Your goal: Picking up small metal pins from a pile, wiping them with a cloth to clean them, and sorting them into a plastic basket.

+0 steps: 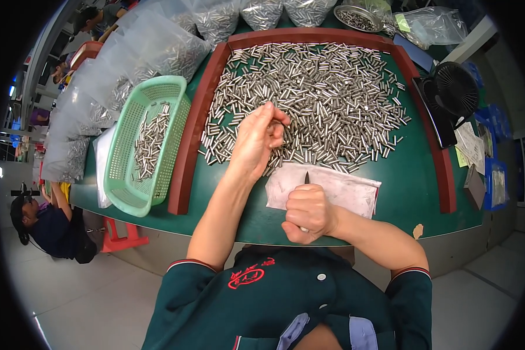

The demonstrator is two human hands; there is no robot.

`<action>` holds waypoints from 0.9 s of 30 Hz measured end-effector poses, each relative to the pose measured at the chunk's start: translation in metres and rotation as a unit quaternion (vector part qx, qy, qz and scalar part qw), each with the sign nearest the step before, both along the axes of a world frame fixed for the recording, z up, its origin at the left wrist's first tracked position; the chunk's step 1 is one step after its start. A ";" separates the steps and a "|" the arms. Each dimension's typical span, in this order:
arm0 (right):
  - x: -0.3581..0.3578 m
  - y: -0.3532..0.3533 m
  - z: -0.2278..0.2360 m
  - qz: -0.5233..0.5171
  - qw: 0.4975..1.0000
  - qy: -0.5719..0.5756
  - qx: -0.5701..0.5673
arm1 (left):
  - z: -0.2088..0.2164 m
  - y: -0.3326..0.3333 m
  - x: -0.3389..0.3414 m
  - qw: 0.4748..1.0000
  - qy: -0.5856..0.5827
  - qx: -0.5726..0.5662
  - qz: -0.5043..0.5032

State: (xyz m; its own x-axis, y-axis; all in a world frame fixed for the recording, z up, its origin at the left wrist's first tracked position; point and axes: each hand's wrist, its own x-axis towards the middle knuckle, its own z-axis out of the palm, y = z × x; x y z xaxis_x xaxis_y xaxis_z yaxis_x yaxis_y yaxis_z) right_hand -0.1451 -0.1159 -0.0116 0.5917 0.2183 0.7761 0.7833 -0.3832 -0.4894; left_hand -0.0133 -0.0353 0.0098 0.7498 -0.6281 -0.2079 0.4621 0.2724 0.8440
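Observation:
Many short metal pins lie in a wide heap on the green tabletop. My left hand is turned partly palm up over the heap's near edge, its fingers curled in and the thumb close to them. Whether a pin sits between those fingertips is hidden. A fist is made by my right hand, wrapped round a small knife whose dark pointed blade sticks out at the top. The knife's handle is hidden in the fist. Under this hand lies a stained white cloth.
Dark red rails border the heap on three sides. A green perforated basket with more pins stands left. Filled clear bags line the left and back; a round metal dish sits behind. A black fan stands right. A co-worker is far left.

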 end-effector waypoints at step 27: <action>0.002 -0.002 0.004 -0.028 1.000 0.001 -0.010 | -0.004 0.003 0.008 0.980 0.106 -0.123 -0.112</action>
